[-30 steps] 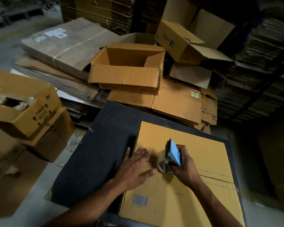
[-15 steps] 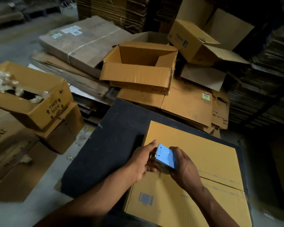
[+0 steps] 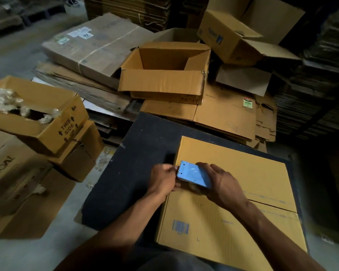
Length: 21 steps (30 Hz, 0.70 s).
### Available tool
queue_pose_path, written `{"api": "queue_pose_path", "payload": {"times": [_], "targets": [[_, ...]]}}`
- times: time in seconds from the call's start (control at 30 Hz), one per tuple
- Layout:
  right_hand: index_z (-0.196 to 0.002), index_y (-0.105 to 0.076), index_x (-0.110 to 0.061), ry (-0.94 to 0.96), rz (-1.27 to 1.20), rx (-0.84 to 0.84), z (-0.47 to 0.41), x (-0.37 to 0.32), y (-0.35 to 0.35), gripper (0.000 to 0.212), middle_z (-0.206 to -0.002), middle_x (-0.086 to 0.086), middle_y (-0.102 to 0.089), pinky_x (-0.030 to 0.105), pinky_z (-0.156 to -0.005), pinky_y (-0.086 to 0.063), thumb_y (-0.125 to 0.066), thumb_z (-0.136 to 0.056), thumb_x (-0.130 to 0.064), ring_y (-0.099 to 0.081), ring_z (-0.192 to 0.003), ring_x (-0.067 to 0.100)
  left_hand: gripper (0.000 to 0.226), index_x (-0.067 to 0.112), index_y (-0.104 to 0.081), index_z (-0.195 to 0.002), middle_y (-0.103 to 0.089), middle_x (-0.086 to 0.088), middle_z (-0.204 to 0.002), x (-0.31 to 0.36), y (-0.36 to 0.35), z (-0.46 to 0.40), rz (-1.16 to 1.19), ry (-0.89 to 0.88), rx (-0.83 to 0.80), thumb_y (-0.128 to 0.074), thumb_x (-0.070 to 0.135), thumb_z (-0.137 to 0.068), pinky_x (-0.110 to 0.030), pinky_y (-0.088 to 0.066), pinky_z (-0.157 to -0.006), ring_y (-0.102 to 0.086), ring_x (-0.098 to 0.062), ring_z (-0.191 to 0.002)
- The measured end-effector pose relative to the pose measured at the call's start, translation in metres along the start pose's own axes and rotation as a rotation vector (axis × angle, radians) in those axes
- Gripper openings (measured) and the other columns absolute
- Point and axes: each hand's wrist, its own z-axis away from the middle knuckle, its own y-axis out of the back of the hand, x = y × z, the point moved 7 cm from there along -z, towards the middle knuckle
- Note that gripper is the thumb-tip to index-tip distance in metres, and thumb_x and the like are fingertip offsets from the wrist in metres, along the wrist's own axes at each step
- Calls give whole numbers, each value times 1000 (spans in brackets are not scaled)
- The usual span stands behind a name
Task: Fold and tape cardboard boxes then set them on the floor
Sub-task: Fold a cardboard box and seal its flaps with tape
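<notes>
A yellow-brown cardboard box (image 3: 243, 208) with closed flaps lies on a dark table (image 3: 137, 173), its flap seam running toward the right edge. My right hand (image 3: 221, 184) grips a blue tape dispenser (image 3: 192, 176) at the left end of that seam, at the box's left edge. My left hand (image 3: 162, 178) is at the same edge with its fingers pinched against the dispenser's toothed front; I cannot make out any tape between them.
An open folded box (image 3: 164, 75) sits beyond the table on flat cardboard sheets (image 3: 229, 112). Left of the table stand a "THIS SIDE UP" box (image 3: 37, 116) with plastic wrap and other cartons. A tilted box (image 3: 231, 36) and stacked cardboard (image 3: 311, 94) fill the far right.
My left hand went from lying flat on the box to pinching at the dispenser's front. The dispenser moved left along the seam to the box's edge and tipped flatter.
</notes>
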Motion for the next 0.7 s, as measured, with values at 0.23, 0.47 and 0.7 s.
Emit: {"api": "queue_pose_path", "payload": {"times": [0.23,0.47,0.7], "targets": [[-161,1,-40,33,329,-190,2,13,16,86,-127,-1,-52,39,-94,-47,-51,-97,-65,-56,-111,20,15,12,-73,-98,-77,-5,-81,-22,32,-18,-39,36,97,-59,12,-103,-27,-51,-53,-61,-11,-58],[-162,2,-40,12,410,-224,-12,-2,9,85,-133,5,-52,40,-94,-46,-54,-100,-54,-55,-118,25,16,16,-72,-98,-77,0,-81,-37,37,-26,-48,60,129,-57,16,-103,-30,-47,-53,-60,-12,-64],[-163,-2,-37,16,453,-258,-22,-15,5,85,-128,3,-56,39,-91,-46,-57,-100,-51,-58,-114,24,18,17,-76,-94,-76,5,-71,-58,36,-36,5,116,140,-61,21,-102,-31,-50,-73,-68,-15,-77]]}}
